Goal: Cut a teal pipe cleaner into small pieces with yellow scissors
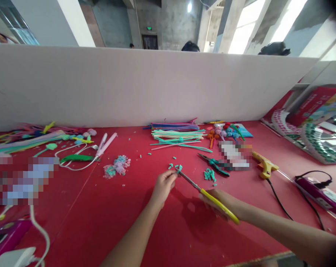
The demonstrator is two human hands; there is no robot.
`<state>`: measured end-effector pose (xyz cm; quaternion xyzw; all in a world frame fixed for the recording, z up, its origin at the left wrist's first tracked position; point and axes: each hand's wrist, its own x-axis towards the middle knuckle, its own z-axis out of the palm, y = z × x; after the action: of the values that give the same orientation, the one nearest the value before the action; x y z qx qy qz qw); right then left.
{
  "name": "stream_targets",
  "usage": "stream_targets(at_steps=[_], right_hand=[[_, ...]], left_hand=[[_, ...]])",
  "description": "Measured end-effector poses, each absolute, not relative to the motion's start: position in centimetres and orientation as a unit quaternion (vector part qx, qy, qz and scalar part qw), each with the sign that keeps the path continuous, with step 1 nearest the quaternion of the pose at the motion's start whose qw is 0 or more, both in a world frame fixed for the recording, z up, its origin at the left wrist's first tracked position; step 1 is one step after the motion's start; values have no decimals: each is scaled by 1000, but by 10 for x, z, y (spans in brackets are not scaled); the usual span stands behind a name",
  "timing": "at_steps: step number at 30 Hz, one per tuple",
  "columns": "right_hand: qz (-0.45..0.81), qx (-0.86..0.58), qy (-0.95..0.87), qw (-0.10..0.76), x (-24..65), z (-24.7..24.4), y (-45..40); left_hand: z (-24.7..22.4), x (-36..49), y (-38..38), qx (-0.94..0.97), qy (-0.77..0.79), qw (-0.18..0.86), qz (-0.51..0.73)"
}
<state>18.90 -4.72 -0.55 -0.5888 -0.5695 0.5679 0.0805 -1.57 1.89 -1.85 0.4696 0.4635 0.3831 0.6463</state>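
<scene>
"Hands?"
"Left hand (162, 185) is pinching a teal piece (180, 168) over the bench (115, 218); right hand (225, 196) is gripping scissors (219, 205)."
"What's lying near?"
"Clippings (209, 174), pliers (215, 163); a glue gun (265, 167) is resting farther right."

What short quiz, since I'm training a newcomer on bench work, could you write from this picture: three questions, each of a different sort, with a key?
1. Multiple choice: which tool is in the right hand?
a) pliers
b) scissors
c) glue gun

2. True or false: the left hand is resting on the pliers.

3. Fill in the blank: the heap of teal pieces lies on a ____ tabletop.

Key:
1. b
2. False; it is beside the tips of the scissors.
3. red
</scene>
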Motion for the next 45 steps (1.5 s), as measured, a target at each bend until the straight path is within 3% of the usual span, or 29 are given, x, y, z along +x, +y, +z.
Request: stream_targets(at_steps=[6,23,37,45], right_hand=[[573,-593,-559,82,186,-3,-47],[314,-602,-733,33,191,-3,-45],[401,-603,-688,43,181,12,-45],[550,-595,-584,58,177,11,-39]], left_hand=[[-21,-17,19,477,464,638,387],[-20,-15,19,501,446,623,402],[-23,-15,19,505,459,605,411],[-26,-17,22,521,489,576,397]])
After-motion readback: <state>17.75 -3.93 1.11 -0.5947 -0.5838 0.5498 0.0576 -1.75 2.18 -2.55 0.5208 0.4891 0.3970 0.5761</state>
